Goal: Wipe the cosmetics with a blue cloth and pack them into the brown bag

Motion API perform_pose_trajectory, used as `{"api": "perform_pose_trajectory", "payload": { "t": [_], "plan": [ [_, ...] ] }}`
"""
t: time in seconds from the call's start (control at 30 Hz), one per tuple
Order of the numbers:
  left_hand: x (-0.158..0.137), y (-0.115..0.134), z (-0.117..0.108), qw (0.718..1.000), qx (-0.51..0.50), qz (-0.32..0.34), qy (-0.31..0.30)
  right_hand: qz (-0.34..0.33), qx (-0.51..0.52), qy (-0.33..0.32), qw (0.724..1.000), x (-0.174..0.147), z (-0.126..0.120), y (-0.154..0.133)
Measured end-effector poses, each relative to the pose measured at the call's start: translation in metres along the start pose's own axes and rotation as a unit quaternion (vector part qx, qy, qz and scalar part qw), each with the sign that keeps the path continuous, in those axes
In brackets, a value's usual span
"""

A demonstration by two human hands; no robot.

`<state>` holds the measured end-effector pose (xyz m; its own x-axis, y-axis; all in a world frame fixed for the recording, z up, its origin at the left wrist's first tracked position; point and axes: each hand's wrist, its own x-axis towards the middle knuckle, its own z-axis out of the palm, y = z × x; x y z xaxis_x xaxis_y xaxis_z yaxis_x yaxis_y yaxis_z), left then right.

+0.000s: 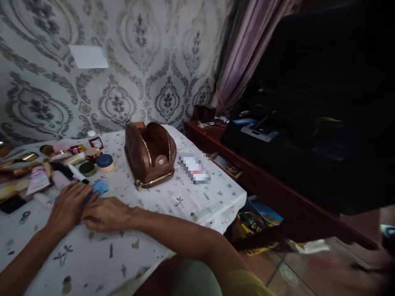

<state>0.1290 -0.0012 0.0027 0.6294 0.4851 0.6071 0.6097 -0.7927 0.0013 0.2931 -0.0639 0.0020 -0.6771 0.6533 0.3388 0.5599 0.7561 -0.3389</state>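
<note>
My left hand (68,204) and my right hand (106,214) meet on the patterned white tablecloth (148,238), fingers curled and overlapping. Between them is a small blue item (100,187), light blue at the end that sticks out and darker near my fingers. Most of it is hidden, and I cannot tell its kind. Just beyond my hands lie a black-tipped white tube (77,173), a dark green round container (87,169) and a jar with a blue lid (105,162). A brown makeup bag (151,156) stands unzipped to the right, its mouth gaping.
Several cosmetics, including a pink-and-white tube (38,181), a black case (11,204) and a small bottle (95,140), crowd the left side. A pixelated phone-like object (195,168) lies right of the bag. Beyond the table edge stand a dark red desk (247,164) and a large black screen (314,107).
</note>
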Motion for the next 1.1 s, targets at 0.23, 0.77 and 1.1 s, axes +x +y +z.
{"api": "perform_pose_trajectory", "payload": {
  "t": [0.23, 0.77, 1.1],
  "plan": [
    [0.003, 0.003, 0.000, 0.998, 0.056, 0.003, -0.011, -0.012, 0.018, 0.049, 0.999, -0.056, -0.046, 0.005],
    [-0.001, -0.009, 0.012, 0.997, 0.055, 0.046, 0.016, 0.353, 0.130, 0.716, 0.588, -0.269, -0.126, 0.072],
    [0.001, 0.002, 0.003, 0.994, 0.104, 0.024, -0.026, 0.125, 0.082, 0.225, 0.963, -0.148, -0.087, 0.010]
  ]
}}
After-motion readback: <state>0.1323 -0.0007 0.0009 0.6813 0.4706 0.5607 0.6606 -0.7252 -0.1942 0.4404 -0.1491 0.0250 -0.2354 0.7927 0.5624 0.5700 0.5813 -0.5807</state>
